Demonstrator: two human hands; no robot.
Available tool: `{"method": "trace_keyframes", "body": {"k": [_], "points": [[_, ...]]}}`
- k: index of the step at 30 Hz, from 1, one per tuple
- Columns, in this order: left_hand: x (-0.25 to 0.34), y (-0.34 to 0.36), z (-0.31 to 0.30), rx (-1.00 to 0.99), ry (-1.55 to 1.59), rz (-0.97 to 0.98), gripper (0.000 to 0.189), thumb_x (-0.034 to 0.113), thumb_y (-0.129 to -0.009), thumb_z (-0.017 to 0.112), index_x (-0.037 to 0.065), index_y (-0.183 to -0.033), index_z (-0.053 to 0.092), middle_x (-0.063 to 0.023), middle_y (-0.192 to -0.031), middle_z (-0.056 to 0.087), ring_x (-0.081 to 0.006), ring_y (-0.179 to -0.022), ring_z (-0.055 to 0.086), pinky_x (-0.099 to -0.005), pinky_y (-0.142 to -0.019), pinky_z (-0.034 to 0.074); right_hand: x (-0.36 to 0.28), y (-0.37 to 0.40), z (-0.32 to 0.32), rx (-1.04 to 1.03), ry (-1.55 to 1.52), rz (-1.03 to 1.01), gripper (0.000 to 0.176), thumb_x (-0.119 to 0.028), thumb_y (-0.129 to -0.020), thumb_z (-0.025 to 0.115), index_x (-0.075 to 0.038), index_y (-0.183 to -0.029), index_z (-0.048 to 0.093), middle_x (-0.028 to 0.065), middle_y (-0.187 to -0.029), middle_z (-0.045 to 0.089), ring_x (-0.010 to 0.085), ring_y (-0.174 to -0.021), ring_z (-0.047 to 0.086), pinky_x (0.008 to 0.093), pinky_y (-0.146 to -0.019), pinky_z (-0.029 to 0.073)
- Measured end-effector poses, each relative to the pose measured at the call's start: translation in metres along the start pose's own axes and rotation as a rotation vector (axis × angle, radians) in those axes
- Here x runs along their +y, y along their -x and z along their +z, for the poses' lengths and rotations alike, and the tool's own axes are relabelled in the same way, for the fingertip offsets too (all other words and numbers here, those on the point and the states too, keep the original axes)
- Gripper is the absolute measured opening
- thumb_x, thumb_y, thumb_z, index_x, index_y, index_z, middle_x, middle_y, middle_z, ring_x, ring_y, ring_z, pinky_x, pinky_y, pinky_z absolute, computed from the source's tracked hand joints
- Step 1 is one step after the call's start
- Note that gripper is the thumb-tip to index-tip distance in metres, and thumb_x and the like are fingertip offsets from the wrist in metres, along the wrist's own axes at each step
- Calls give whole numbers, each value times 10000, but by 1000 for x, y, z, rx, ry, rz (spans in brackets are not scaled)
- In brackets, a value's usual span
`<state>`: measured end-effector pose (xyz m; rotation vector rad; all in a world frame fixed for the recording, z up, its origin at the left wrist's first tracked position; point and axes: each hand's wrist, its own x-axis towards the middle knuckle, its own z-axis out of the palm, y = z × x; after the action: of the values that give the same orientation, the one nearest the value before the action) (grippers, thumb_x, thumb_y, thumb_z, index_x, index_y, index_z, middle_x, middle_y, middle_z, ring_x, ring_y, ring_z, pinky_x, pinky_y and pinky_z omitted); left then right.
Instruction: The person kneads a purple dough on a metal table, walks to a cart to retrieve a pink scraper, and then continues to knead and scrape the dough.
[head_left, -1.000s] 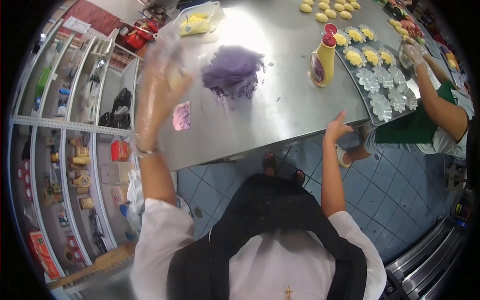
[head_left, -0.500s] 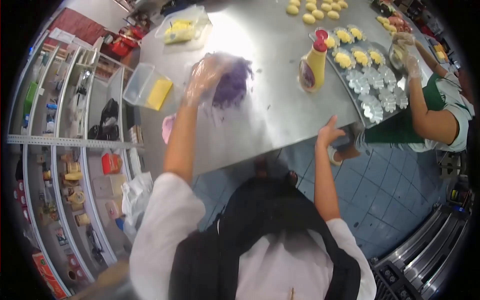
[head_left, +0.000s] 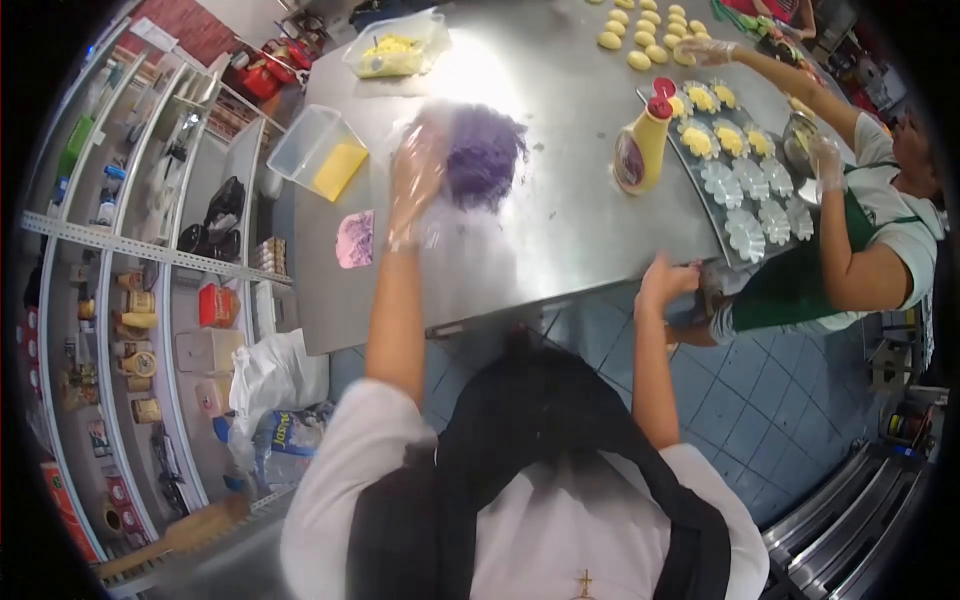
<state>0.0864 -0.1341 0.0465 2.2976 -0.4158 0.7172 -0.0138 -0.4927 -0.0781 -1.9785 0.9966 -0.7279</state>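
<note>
My left hand, in a clear plastic glove, presses at the left side of a crumbly purple mash heaped on the metal table. Motion smears its fingers. My bare right hand is at the table's near edge, fingers stretched to the right and holding nothing. A pink scraper smeared with purple lies just left of my left wrist. Behind it sits a clear plastic tub with a yellow sponge-like block at its corner.
A yellow squeeze bottle stands beside a tray of fluted tins, some with yellow filling. Rows of yellow dough balls lie behind. A gloved co-worker works at the right. Shelves line the left; another tub sits at the back.
My view has shifted, so the table sits slightly right and lower. My left hand stays at the mash. The co-worker has reached one gloved hand out to the dough balls.
</note>
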Motion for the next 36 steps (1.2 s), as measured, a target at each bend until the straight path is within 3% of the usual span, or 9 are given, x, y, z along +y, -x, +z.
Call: {"method": "trace_keyframes", "body": {"k": [1,3,5,9,11,15,30,33,36], "points": [[8,-3,-9,12,-7,10,412,346,-890,519,45,-1169,561,-141,-1177,582,-322,-1080,536,-356,-1002,363,-19,11,-4,51,-18,-140,549,-302,-822,623,78,-1177,446,235,-1146,507,295,-1053,506,372,-925,382],[53,10,-40,59,965,-138,509,447,-868,505,108,-1248,498,-104,-1305,458,-284,-1179,448,-446,-1031,303,-70,52,-19,-441,-469,-123,349,-172,-844,583,-11,-1144,512,123,-1078,551,213,-1011,508,327,-900,393],[85,21,-61,120,1934,-263,614,548,-845,491,172,-1327,435,-66,-1434,333,-247,-1277,361,-536,-1060,242,-123,95,-39,-832,-541,-417,266,-134,-859,561,-15,-1096,538,103,-992,589,186,-943,549,322,-848,421],[95,35,-54,363,2169,-189,659,622,-825,442,258,-1370,365,-37,-1490,207,-233,-1333,260,-626,-1046,166,-187,141,-64,-1080,-482,-835,324,-306,-842,600,-12,-979,581,130,-874,614,239,-798,587,369,-747,443],[102,40,-51,378,2195,-188,655,637,-823,426,275,-1366,370,-33,-1487,216,-236,-1333,257,-624,-1048,158,-198,150,-67,-1187,-219,-1127,389,-415,-812,608,-33,-882,591,122,-829,621,278,-721,590,397,-696,435],[112,47,-50,386,2206,-194,650,673,-815,388,312,-1356,381,-23,-1480,236,-245,-1336,246,-617,-1055,141,-205,168,-70,-1245,-100,-1201,328,-366,-834,575,-41,-795,575,117,-788,619,299,-666,599,407,-644,443],[134,69,-49,203,1905,-291,717,691,-801,403,402,-1417,179,17,-1498,156,-393,-1327,202,-732,-981,105,-165,177,-68,-1389,-334,-1663,112,-156,-788,557,-53,-752,578,101,-753,612,307,-631,602,410,-556,470],[141,69,-52,224,1936,-270,679,707,-839,150,358,-1415,239,-10,-1515,114,-453,-1346,87,-778,-935,62,-162,180,-70,-1413,-369,-1656,107,-156,-780,566,-53,-756,581,100,-744,610,304,-621,599,405,-548,469],[139,66,-53,261,1889,-328,683,712,-836,151,357,-1412,250,-18,-1514,118,-453,-1345,93,-769,-947,64,-163,182,-71,-1425,-422,-1649,106,-157,-776,572,-53,-762,585,99,-735,608,301,-608,597,402,-540,466]]}}
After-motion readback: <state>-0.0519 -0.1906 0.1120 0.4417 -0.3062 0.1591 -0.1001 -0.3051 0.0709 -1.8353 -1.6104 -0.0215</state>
